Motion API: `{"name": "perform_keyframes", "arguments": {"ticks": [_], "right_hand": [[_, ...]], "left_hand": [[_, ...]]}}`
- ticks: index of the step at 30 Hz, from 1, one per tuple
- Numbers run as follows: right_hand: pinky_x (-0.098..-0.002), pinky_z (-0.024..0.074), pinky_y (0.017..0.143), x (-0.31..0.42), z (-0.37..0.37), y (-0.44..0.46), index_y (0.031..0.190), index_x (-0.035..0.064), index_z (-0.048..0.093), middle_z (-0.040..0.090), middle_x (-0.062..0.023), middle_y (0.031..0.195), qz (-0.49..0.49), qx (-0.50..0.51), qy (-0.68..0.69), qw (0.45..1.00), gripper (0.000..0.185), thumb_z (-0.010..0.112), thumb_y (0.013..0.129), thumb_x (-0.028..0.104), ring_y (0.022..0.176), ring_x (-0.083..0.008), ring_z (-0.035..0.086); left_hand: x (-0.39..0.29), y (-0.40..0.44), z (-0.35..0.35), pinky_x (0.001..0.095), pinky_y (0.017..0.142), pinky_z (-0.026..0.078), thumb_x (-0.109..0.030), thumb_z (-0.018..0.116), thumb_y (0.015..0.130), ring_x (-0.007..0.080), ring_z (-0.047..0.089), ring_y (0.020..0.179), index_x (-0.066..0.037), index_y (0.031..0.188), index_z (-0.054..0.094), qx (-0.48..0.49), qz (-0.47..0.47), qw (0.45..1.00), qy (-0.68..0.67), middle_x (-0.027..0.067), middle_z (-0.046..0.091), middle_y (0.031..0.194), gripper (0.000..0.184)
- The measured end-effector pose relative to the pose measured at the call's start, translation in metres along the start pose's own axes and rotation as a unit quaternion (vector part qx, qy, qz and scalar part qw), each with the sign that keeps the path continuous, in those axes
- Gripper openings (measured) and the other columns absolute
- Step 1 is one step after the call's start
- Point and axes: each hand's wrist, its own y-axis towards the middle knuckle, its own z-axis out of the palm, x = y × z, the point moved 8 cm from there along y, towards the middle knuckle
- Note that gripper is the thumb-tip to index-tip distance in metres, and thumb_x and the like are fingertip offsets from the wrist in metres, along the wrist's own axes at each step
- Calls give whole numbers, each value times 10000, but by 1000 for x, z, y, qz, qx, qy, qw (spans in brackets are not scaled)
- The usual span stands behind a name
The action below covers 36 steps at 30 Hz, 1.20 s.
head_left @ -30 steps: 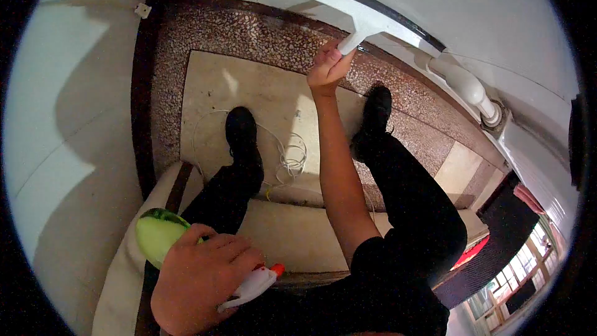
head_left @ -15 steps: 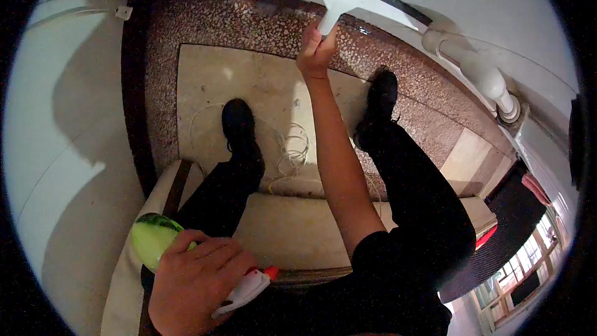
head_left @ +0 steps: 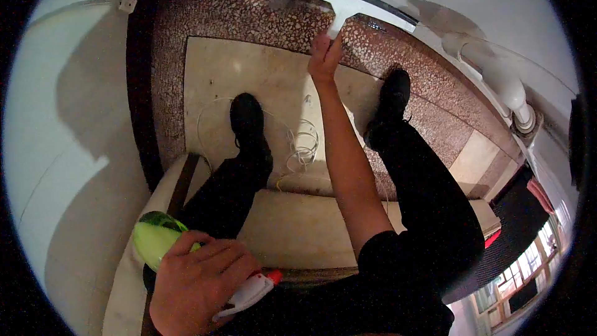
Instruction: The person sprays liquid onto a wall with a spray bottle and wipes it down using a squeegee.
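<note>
My right hand [head_left: 325, 56], arm stretched forward, is wrapped round the handle of a white squeegee [head_left: 344, 6]. Its wide head, with a dark blade strip along the far edge, lies at the pale wall, just above the speckled floor edge. Whether the whole blade touches the wall I cannot tell. Close to my body at lower left, my left hand [head_left: 202, 283] grips a spray bottle [head_left: 155, 239]. The bottle's yellow-green body sticks out on one side of the fingers, its white trigger head with a red nozzle on the other. My palm hides the middle.
A white drain pipe [head_left: 510, 90] runs along the wall at right. Thin cable [head_left: 305, 143] lies coiled on the tiled floor between my black shoes [head_left: 247, 118]. A cream ledge [head_left: 298, 230] is beneath me. A window [head_left: 522, 267] shows at lower right.
The squeegee and my right hand have shifted slightly right in view, and the squeegee head is angled a little differently. The floor and shoes also shift right. My left hand still holds the spray bottle.
</note>
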Motion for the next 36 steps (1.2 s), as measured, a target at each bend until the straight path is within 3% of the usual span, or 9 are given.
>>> {"name": "perform_keyframes", "arguments": {"ticks": [3, 13, 15, 21, 24, 28, 32, 34, 36], "right_hand": [[-241, 351, 500, -7, 2, -3, 1277, -66, 404, 434, 24, 694, -27, -35, 20, 999, 479, 405, 1015, 334, 596, -62, 407], [-233, 350, 501, -15, 0, -10, 1275, -29, 434, 440, 17, 687, -2, -26, -94, 995, 431, 440, 1015, 315, 599, -55, 414], [-381, 430, 536, -28, 4, -13, 1259, -145, 428, 575, -131, 669, 57, 2, -35, 998, 569, 443, 998, 361, 541, -209, 532], [-393, 470, 620, -34, 3, -24, 1206, -123, 469, 600, -157, 746, 73, -43, -52, 995, 534, 451, 998, 369, 638, -242, 576], [-239, 339, 471, -40, 6, -26, 1009, 28, 495, 420, 36, 634, 44, -56, -21, 997, 255, 434, 1027, 275, 537, -50, 385], [-241, 325, 461, -39, 7, -28, 928, 53, 473, 410, 35, 630, 16, -73, -24, 997, 253, 430, 1028, 282, 532, -49, 376], [-240, 319, 450, -31, 14, -34, 874, 69, 459, 413, 25, 618, 115, -53, 62, 990, 308, 424, 1028, 333, 515, -59, 386], [-240, 321, 444, -31, 12, -38, 871, 70, 462, 416, 20, 612, 133, -50, 52, 988, 326, 421, 1027, 354, 509, -63, 391], [-247, 340, 427, -21, 12, -39, 859, 76, 468, 431, 7, 601, 126, -40, 20, 991, 363, 420, 1020, 398, 487, -75, 412]], "left_hand": [[-1, -1, -2, 446, 931, 409, -173, 648, 848, 335, 611, 973, -33, 986, 660, -13, 6, 1000, -4, 162, 663, 1052, 198], [-1, -1, -1, 441, 911, 415, -127, 655, 748, 339, 608, 976, -50, 1045, 644, -18, 25, 1000, 5, 165, 653, 1079, 308], [0, 0, 0, 441, 917, 414, -139, 657, 731, 341, 607, 981, -54, 1058, 640, -13, 24, 1000, 6, 164, 651, 1085, 338], [0, -1, 4, 452, 940, 404, -196, 671, 745, 353, 604, 996, -68, 1072, 636, 2, 15, 1000, 2, 164, 647, 1097, 352], [2, -1, 4, 459, 949, 400, -218, 677, 766, 357, 601, 1006, -74, 1089, 633, 6, 9, 1000, 8, 170, 643, 1106, 356], [6, -1, 12, 382, 897, 423, -179, 745, 651, 180, 621, 983, -154, 927, 617, -15, 53, 998, 31, 8, 644, 950, 305], [-3, 0, 1, 371, 915, 423, -222, 693, 704, 162, 625, 991, -155, 885, 633, 0, 51, 997, 61, 4, 651, 962, 202], [-1, -3, 10, 464, 963, 399, -230, 689, 770, 367, 598, 1023, -78, 1117, 632, 61, 12, 998, 23, 181, 630, 1145, 383], [-1, -3, 15, 432, 935, 415, -218, 709, 695, 284, 618, 992, -144, 1045, 637, 51, 35, 994, 85, 87, 647, 1085, 365]]}}
